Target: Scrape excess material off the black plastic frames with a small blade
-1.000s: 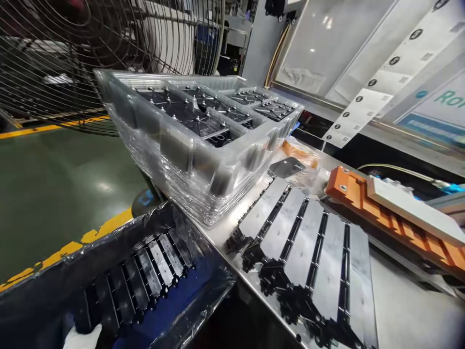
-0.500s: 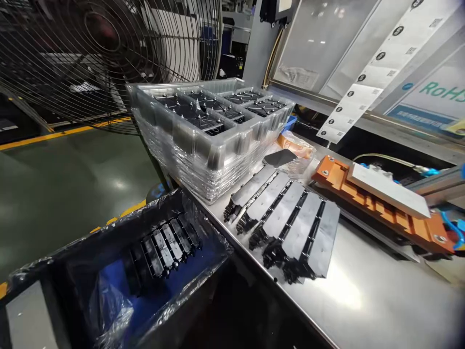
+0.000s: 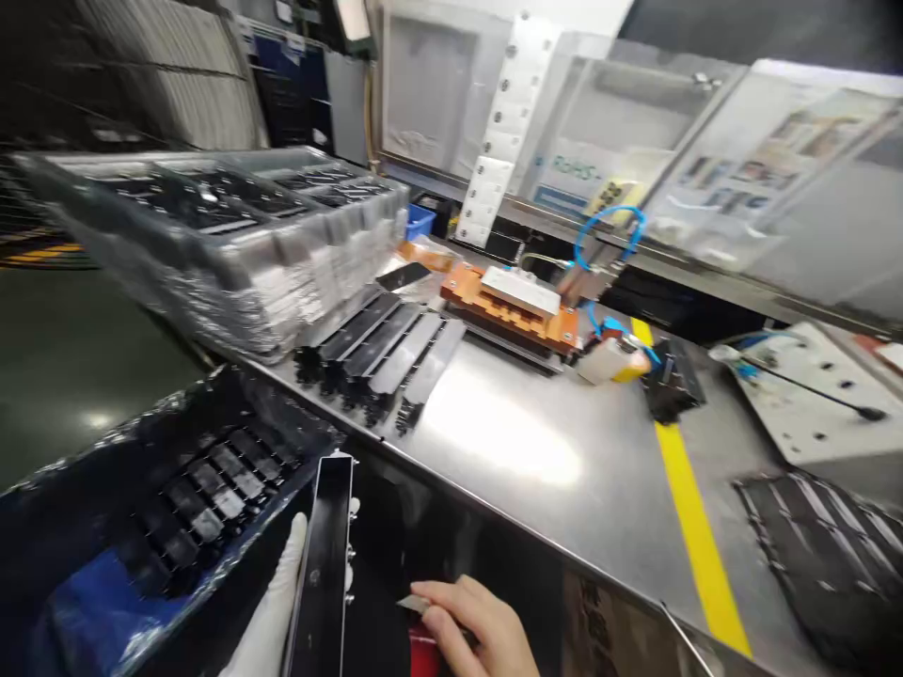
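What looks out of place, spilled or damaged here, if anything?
Nothing looks clearly spilled or damaged. One oddity: the left hand wears a white glove, but the right hand is bare. A black speck at the edge of the metal bench may be a loose bit, though it's too small to tell.

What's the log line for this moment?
left hand: holds long black part; right hand: pinches small flat piece; bench: row of parts

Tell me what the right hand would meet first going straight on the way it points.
The right hand, pinching a small flat piece, points left across the picture, so it would probably meet the long black part in the gloved left hand first; depth is unclear.
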Motion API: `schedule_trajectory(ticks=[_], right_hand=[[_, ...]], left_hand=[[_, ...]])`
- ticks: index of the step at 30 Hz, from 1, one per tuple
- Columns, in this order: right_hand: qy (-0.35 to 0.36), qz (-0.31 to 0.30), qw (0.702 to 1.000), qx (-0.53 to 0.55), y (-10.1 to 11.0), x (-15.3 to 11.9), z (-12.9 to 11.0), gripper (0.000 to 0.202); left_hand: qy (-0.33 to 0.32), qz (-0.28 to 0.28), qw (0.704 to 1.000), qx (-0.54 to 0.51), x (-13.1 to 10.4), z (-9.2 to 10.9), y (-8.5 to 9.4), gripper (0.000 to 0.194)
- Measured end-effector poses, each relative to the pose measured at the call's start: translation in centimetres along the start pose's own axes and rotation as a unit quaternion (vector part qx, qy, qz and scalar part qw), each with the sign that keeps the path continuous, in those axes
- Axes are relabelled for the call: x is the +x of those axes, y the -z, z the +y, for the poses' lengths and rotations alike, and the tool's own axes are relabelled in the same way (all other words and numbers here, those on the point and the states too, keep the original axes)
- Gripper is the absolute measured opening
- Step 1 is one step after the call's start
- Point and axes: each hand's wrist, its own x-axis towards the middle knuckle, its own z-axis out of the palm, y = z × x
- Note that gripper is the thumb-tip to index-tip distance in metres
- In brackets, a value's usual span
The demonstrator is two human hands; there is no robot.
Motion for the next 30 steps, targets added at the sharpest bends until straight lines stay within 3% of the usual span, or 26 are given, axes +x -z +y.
schedule_trajectory(ticks=[3, 7, 9, 14, 17, 19, 21, 26, 30], right_hand=[[0.027, 0.02, 0.999, -0.025, 1.5, 0.0, -0.4, 0.038], [-0.025, 0.032, 0.999, -0.027, 2.2, 0.0, -0.4, 0.043], [-0.035, 0.017, 0.999, -0.026, 2.2, -0.4, -0.2, 0.045], [0.02, -0.003, 1.0, 0.024, 2.1, -1.7, 0.2, 0.044], [-0.05, -0.025, 0.997, 0.051, 2.7, -0.6, 0.1, 0.039], [-0.087, -0.008, 0.995, 0.052, 3.3, 0.5, 0.0, 0.041], [-0.081, 0.002, 0.996, 0.039, 3.6, 1.1, -0.1, 0.044], [-0.026, -0.085, 0.996, 0.025, 3.6, 0.4, -0.1, 0.041], [-0.084, -0.024, 0.995, 0.039, 3.8, 1.7, 0.3, 0.042]], left_hand=[[0.027, -0.018, 0.998, 0.046, 1.6, -1.9, -2.9, 0.043], [0.013, 0.002, 0.995, 0.098, 1.3, -3.4, -4.3, 0.056], [-0.007, 0.02, 0.992, 0.123, 0.8, -3.7, -4.5, 0.058], [-0.071, 0.078, 0.97, 0.217, 0.1, -3.7, -4.5, 0.05], [-0.097, 0.101, 0.951, 0.275, 0.0, -3.8, -4.5, 0.051], [-0.062, 0.095, 0.956, 0.272, 0.1, -4.0, -4.4, 0.053], [-0.019, 0.081, 0.962, 0.26, 0.2, -4.2, -4.4, 0.058], [-0.001, 0.037, 0.971, 0.236, -0.1, -3.8, -4.4, 0.046], [0.004, 0.006, 0.972, 0.234, -0.3, -3.3, -4.0, 0.042]])
